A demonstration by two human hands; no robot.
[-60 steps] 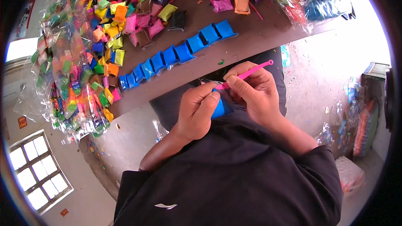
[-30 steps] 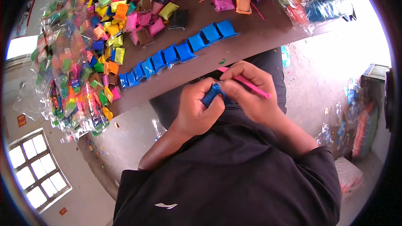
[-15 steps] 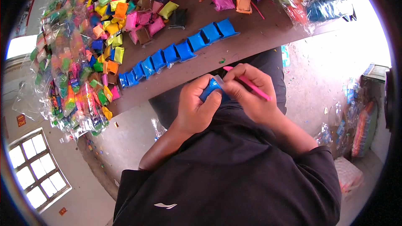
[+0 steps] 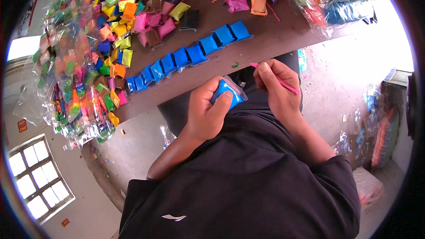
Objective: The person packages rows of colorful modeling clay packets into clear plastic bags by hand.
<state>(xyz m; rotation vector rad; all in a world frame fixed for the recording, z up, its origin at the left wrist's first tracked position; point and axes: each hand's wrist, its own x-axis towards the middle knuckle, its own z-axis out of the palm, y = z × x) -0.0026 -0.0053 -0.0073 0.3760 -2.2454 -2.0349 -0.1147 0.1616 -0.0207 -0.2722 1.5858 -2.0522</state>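
Observation:
My left hand (image 4: 206,108) is closed on a blue packet (image 4: 231,98) in clear film, its thumb pressed on the front. To its right, apart from the packet, my right hand (image 4: 279,84) grips a thin pink stick (image 4: 287,86) with its tip pointing up and left. Both hands are over my lap, just off the table's near edge. On the brown table (image 4: 190,74) a slanting row of several blue packets (image 4: 180,57) lies beyond my left hand.
A heap of small colourful packets (image 4: 128,11) covers the table's left and back. Clear bags with teal contents (image 4: 347,13) lie at the back right. Plastic wrappers (image 4: 343,141) and a white sack (image 4: 367,186) are on the floor at the right.
My right hand has moved right with the pink stick, away from the blue packet. More of the packet and its clear film now shows in my left hand.

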